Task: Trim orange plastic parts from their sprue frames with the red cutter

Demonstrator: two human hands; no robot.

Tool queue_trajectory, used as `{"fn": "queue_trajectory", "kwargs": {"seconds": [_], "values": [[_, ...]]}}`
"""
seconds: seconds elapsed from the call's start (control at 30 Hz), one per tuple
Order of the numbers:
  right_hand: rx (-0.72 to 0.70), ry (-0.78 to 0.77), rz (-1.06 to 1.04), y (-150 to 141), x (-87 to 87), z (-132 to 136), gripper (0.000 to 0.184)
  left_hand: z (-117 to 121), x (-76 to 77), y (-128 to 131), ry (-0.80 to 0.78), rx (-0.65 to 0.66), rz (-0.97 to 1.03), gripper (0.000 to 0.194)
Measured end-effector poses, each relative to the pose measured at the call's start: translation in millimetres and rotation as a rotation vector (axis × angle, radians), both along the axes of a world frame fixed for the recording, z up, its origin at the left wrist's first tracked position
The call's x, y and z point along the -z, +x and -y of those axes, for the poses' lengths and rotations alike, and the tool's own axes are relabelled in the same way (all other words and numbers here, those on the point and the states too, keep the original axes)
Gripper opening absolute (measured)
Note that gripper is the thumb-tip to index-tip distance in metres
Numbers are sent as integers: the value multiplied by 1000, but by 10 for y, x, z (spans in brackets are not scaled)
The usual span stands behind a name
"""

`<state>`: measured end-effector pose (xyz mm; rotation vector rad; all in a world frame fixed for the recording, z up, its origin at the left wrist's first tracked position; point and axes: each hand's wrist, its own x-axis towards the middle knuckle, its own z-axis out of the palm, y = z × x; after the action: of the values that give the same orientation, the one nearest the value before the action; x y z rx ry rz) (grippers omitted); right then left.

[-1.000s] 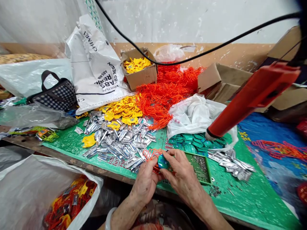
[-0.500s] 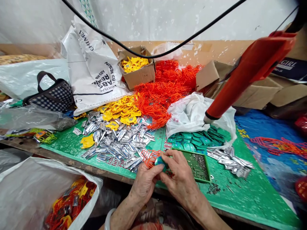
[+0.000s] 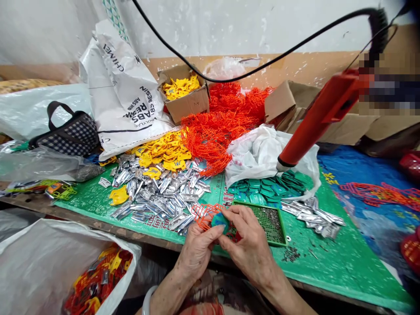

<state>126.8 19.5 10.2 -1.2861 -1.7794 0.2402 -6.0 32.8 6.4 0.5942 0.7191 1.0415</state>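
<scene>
My left hand (image 3: 197, 249) and my right hand (image 3: 249, 245) meet at the near edge of the green mat (image 3: 328, 258). Both pinch a small teal plastic piece (image 3: 219, 218) pressed against an orange wire-like frame (image 3: 205, 214). The fingers of both hands are closed around these parts. A green tray (image 3: 274, 236) holding small metal bits lies just right of my right hand. Beyond my left hand spreads a heap of silver metal clips (image 3: 157, 199), and a pile of teal pieces (image 3: 265, 186) sits behind the tray.
An orange-red power tool (image 3: 311, 124) hangs on a black cable (image 3: 229, 78) above the right side. Yellow pieces (image 3: 164, 153), an orange frame heap (image 3: 226, 122), cardboard boxes (image 3: 187, 103), a white resin sack (image 3: 121, 92) and a checked bag (image 3: 70, 133) crowd the back. A white sack of assembled parts (image 3: 95, 280) stands lower left.
My hands stay together on the teal piece and orange frame, fingers shifting slightly. The hanging red tool swung in the view as my head moved.
</scene>
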Motion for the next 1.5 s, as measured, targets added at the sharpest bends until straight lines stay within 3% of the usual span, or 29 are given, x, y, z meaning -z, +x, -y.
{"fn": "queue_trajectory", "kwargs": {"seconds": [0.17, 0.4, 0.7, 1.03, 1.3, 1.43, 1.5], "values": [[30, 70, 17, -11, 12, 70, 37, 3, -17, 27, -43, -5, 71, 23], [-2, -2, -67, 36, 12, 74, 36, 48, 6, 40, -105, -45, 72, 24], [43, 14, 10, -6, -40, 137, 36, 58, 33, -16, -38, -15, 41, 20], [-41, -69, -185, 23, 14, 235, 37, 113, 12, 13, -55, -21, 56, 17], [0, -58, -78, -37, -35, 358, 38, 176, 20, -18, -78, 56, -41, 26], [-149, -207, -113, 133, -167, 406, 30, 199, 10, -54, -119, 123, -122, 23], [-115, -153, -208, 383, -240, 383, 21, 210, -6, -62, -122, 129, -166, 26]]}}
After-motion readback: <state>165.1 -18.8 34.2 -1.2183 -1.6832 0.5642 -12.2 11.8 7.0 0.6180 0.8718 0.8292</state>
